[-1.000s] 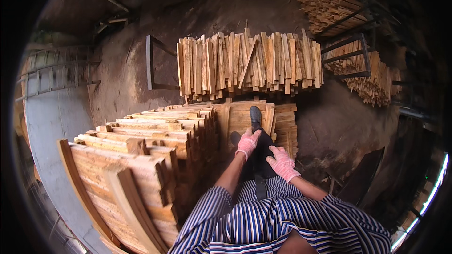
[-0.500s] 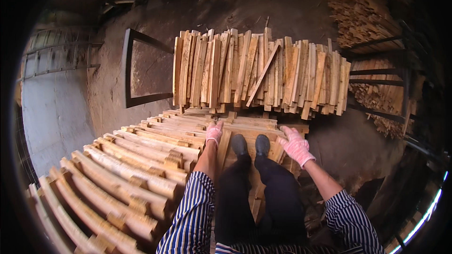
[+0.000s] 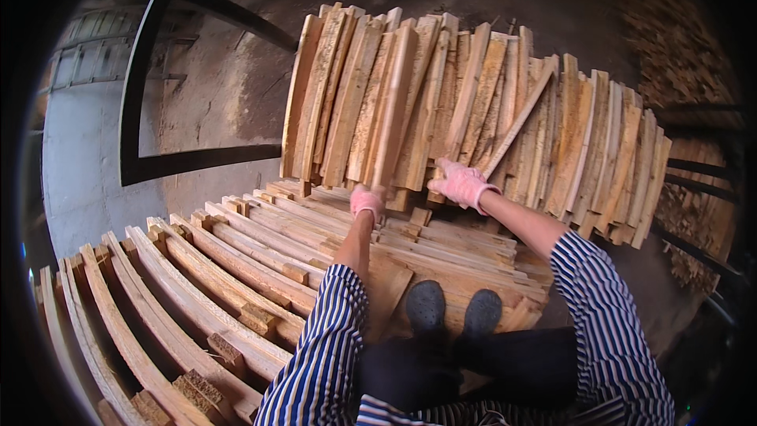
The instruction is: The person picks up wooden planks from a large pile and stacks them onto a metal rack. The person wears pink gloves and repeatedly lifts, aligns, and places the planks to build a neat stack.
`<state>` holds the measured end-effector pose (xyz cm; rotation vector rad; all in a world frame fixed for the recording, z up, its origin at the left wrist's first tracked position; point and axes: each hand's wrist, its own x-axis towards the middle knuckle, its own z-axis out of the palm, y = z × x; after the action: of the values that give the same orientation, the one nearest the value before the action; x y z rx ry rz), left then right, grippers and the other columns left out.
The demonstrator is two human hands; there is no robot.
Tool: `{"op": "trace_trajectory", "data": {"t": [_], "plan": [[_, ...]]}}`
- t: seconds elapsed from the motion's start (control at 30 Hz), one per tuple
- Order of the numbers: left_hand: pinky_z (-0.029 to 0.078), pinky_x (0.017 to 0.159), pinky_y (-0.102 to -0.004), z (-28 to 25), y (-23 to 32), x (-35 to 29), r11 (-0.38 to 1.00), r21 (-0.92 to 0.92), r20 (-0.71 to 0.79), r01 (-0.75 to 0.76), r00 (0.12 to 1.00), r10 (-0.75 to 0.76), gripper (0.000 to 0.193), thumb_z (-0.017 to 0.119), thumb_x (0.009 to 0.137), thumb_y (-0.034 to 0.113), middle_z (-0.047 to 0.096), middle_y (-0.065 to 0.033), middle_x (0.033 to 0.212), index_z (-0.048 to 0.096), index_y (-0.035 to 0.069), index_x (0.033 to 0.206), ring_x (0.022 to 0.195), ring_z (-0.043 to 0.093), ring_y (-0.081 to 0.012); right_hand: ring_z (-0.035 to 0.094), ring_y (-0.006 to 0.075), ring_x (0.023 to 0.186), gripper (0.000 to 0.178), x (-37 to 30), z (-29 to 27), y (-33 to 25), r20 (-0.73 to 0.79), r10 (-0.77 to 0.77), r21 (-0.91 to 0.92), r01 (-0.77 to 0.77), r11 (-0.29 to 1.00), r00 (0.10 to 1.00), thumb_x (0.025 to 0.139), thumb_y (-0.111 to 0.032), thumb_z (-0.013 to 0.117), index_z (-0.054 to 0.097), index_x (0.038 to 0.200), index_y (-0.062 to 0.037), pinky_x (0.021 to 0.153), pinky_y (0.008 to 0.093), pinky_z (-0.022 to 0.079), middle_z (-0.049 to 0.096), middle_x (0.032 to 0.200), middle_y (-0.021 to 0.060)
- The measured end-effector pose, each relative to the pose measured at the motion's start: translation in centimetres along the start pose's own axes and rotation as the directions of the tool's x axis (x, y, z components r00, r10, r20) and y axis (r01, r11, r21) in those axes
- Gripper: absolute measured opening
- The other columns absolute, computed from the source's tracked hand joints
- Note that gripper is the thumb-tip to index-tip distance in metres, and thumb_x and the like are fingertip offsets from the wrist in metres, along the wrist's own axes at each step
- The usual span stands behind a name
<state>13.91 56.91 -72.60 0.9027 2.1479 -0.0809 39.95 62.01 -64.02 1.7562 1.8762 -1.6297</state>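
My left fingers (image 3: 366, 196) and right fingers (image 3: 454, 177) meet upright boards (image 3: 392, 106), grip unclear; stacked rows (image 3: 234, 238) are laid, many boards remain.

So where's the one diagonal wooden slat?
In the head view, right of centre, the diagonal wooden slat lies across the upper wooden stack, its lower end near the pink-gloved right hand.

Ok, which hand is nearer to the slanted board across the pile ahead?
Right. The right hand is by the lower end of the slanted board; the left hand is farther left, at another board's near end.
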Motion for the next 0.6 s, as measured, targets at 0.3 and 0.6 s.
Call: {"op": "trace_trajectory", "data": {"t": [0.3, 0.6], "plan": [[0.054, 0.072, -0.0338, 3.4, 4.5, -5.6, 0.775, -0.631, 0.470, 0.045, 0.817, 0.335, 0.032, 0.070, 0.091, 0.023, 0.072, -0.0123, 0.100, 0.068, 0.000, 0.112, 0.082, 0.066, -0.0168, 0.067, 0.0337, 0.087, 0.083, 7.1, 6.8, 2.2, -0.231, 0.480, 0.534, -0.303, 0.790, 0.846, 0.074, -0.036, 0.075, 0.043, 0.144, -0.0054, 0.076, 0.0412, 0.053, 0.069, 0.103, 0.0207], [0.015, 0.116, -0.0684, -3.1, -4.0, 7.2, 0.020, -0.968, 0.227, 0.249, 0.911, -0.345, 0.112, 0.059, 0.074, 0.085, 0.024, -0.0090, 0.164, 0.023, 0.021, 0.159, 0.149, 0.023, -0.0375, 0.037, 0.0437, 0.142, 0.112, 4.1, 4.4, 6.8, -0.339, 0.506, 0.246, -0.444, 0.862, 0.793, 0.078, -0.046, 0.079, 0.011, 0.159, -0.0102, 0.113, 0.0470, 0.037, 0.026, 0.158, 0.0300]]}}
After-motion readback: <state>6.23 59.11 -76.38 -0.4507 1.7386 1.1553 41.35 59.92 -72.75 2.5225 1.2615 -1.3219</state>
